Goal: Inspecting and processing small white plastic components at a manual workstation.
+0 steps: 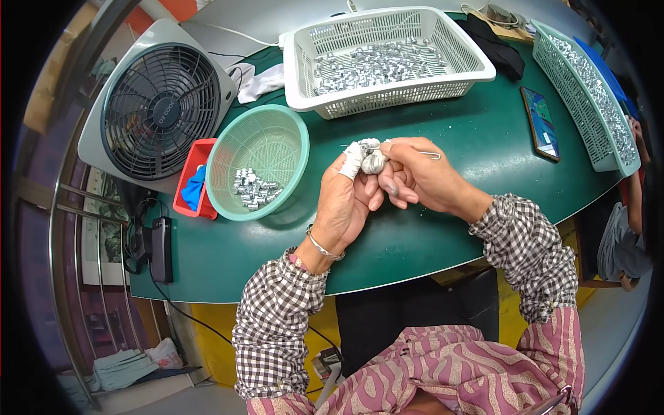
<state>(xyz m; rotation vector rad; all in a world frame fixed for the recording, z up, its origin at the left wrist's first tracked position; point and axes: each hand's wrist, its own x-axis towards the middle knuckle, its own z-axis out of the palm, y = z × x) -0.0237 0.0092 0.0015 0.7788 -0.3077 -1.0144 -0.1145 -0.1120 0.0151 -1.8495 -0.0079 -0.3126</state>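
- Standing toward half past nine, with the two hands as the clock's centre, is a grey fan.
- Black power adapter at eight, by the edge of the green table.
- Red tub at nine, a blue cloth inside; the next basket covers its right side.
- Round green basket, also at nine, with a small heap of metal pieces; it stands nearest the left hand and would block a sideways reach.
- White cloth past ten.
- Left hand: thumb wrapped in white, fingers bent inward; cannot tell what they grip.
- Greyish lump at the centre, between the hands; cannot tell whether it is a part or a wrapped fingertip.
- White basket at twelve, metal pieces spread inside, walling off the far side.
- Right hand: thumb and finger pinched narrow on a thin metal tool, its shaft crossing toward the left thumb.
- Black cloth toward half past one.
- Phone and, beyond it, a long, full basket, both between two and three.
- Another person's arm at three.
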